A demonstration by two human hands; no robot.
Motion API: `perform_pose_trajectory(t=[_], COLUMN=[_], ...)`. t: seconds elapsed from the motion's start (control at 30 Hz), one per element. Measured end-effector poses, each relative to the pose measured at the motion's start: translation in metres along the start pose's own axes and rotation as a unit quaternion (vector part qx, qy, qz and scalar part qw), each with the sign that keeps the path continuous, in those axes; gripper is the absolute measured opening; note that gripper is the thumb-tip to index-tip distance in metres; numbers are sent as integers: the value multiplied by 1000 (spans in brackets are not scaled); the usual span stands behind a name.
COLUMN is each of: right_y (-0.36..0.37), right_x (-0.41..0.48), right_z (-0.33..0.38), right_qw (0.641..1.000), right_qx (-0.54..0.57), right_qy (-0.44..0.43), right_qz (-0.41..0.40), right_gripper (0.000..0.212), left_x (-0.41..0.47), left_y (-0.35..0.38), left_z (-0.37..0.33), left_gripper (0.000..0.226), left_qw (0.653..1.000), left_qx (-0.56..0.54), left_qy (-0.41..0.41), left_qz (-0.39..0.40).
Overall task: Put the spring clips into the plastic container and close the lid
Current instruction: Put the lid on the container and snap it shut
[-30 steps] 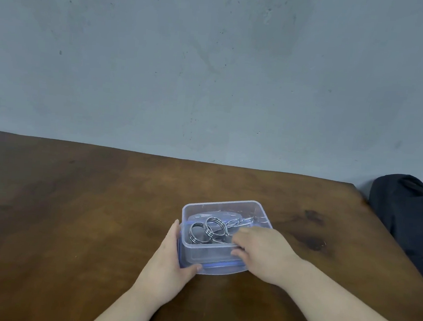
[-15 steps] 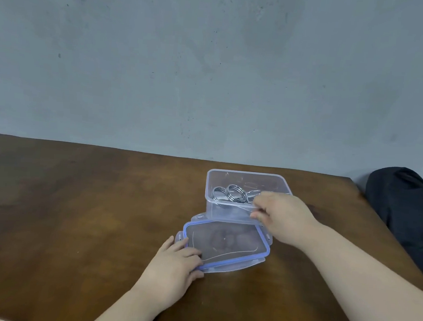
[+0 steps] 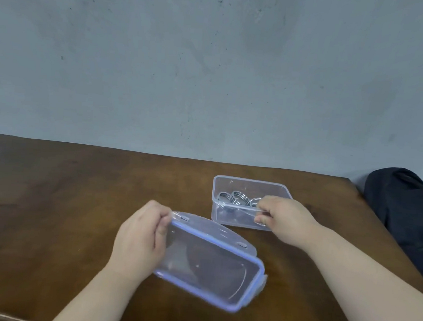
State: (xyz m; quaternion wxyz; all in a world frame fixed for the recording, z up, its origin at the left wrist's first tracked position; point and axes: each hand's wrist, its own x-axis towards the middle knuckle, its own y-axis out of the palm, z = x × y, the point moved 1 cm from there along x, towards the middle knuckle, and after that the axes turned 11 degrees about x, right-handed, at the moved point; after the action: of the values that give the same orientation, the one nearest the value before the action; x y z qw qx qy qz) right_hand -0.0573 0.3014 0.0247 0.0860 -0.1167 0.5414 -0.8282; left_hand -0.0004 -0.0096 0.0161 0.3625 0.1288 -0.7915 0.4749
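Note:
A clear plastic container [image 3: 228, 216] stands open on the brown table, right of centre. Metal spring clips [image 3: 234, 197] with round loops lie inside it. My right hand [image 3: 281, 214] grips the container's near right rim, fingers curled over the edge. The lid [image 3: 210, 259], clear with a blue seal rim and side latches, is lifted and tilted in front of the container. My left hand [image 3: 140, 235] holds the lid by its left end, thumb on top.
The wooden table [image 3: 63, 199] stretches wide to the left and meets a grey wall at the back. A dark bag or cloth [image 3: 403, 213] sits past the table's right edge.
The container was taken off the lid and set down farther back and right. My left hand then lifted the lid off the table and tilted it.

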Motion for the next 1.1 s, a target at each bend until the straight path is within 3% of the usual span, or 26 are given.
perform_pose_trajectory(t=[0.13,0.23,0.5,0.6,0.63,0.7,0.77,0.8,0.83,0.93,1.0,1.1], right_y=[21,39,47,40,36,26,15,11,9,11,17,24], right_x=[-9,-13,-26,-33,-37,-40,-37,-35,-32,-26,-23,-16], right_z=[12,14,29,23,21,19,21,21,19,11,4,-7], right_qw=[1000,999,992,979,956,850,740,705,694,764,776,790], right_qx=[-13,-25,88,201,281,483,630,669,681,591,563,530], right_qy=[-18,-3,50,40,64,108,126,140,152,161,176,214], right_qz=[18,30,70,10,-50,-179,-200,-188,-180,-203,-224,-222], right_gripper=[11,16,17,13,21,34,38,47,49,17,5,29], left_x=[10,16,31,42,46,55,64,68,72,82,86,85], left_y=[-2,2,17,27,30,38,46,51,57,74,81,90], left_z=[0,0,0,2,2,0,-3,-5,-6,-11,-12,-10], left_gripper=[22,20,29,31,32,35,38,39,39,39,37,22], left_qw=[990,977,959,956,957,958,956,956,957,958,956,940], left_qx=[-13,-34,-98,-111,-111,-114,-121,-121,-117,-103,-103,-128], left_qy=[-138,-212,-266,-269,-265,-259,-257,-254,-248,-229,-221,-231], left_qz=[-2,-1,17,35,42,58,76,85,97,137,166,218])
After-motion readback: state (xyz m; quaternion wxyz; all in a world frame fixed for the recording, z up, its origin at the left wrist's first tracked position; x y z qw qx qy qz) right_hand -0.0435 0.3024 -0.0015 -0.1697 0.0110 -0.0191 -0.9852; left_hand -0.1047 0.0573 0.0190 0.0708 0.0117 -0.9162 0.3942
